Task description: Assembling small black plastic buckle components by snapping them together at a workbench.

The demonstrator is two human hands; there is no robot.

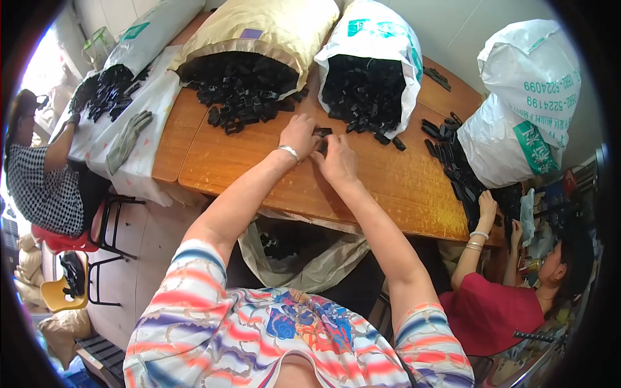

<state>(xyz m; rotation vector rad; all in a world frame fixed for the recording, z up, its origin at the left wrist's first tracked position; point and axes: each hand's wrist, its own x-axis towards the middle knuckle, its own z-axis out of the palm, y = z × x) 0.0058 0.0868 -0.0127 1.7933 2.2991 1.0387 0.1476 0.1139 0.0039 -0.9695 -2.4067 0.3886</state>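
Both my arms reach over the wooden table (259, 155), and my hands meet near its middle. My left hand (299, 137), with a bracelet at the wrist, is closed on a small black plastic part (322, 132). Close against it, my right hand (339, 160) has its fingers pinched together, with something dark between them at the same spot; whether this is a second part or the same one, I cannot tell. Just beyond my hands, black plastic parts (239, 107) spill from a tan sack (259, 22). More of them (362, 97) fill the mouth of a white sack (413, 71).
Below the table edge hangs an open sack (310, 275) with dark pieces inside. At right, a person in red (491, 310) handles black parts beside another white sack (530, 103). At left, a person in a checked top (45, 187) sits near a glove (128, 141) and a black pile (107, 90).
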